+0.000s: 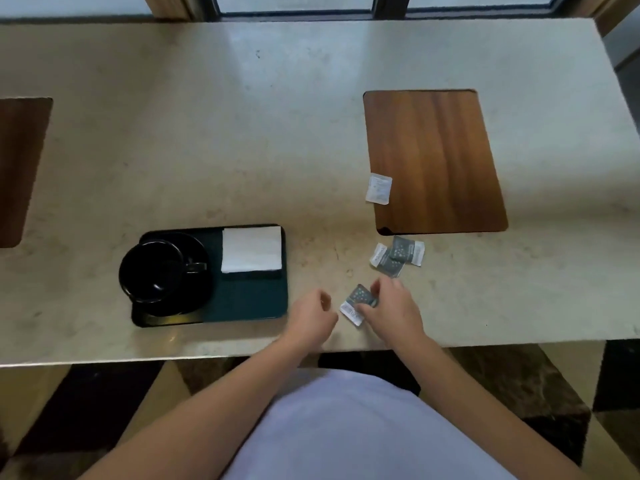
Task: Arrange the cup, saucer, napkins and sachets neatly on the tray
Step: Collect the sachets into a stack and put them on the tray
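At the lower centre of the frame, my right hand (391, 308) pinches one grey-and-white sachet (358, 302) between thumb and fingers, just above the stone table (242, 133). My left hand (313, 318) sits just beside it, fingers curled loosely with nothing in them, near the tray's right edge.

The dark tray (249, 303) lies to the left of my hands, close to the table's near edge. On its left half, the black cup (152, 271) stands upright on the black saucer (197, 292), handle pointing right. The white folded napkins (251, 249) occupy the tray's upper right corner. The tray's lower right area is bare.

Right of centre, two more grey sachets (398, 254) lie overlapping on the stone, just below a wooden inlay panel (436, 161). One white sachet (378, 188) lies across that panel's left edge, partly on wood and partly on stone.

The table surface is pale, mottled and lightly glossy. A second wooden panel (20, 168) shows at the left edge of the frame. Along the top of the frame runs a dark window frame (294, 8) with wooden posts. Below the table edge, the floor (519, 382) shows dark and light tiles.
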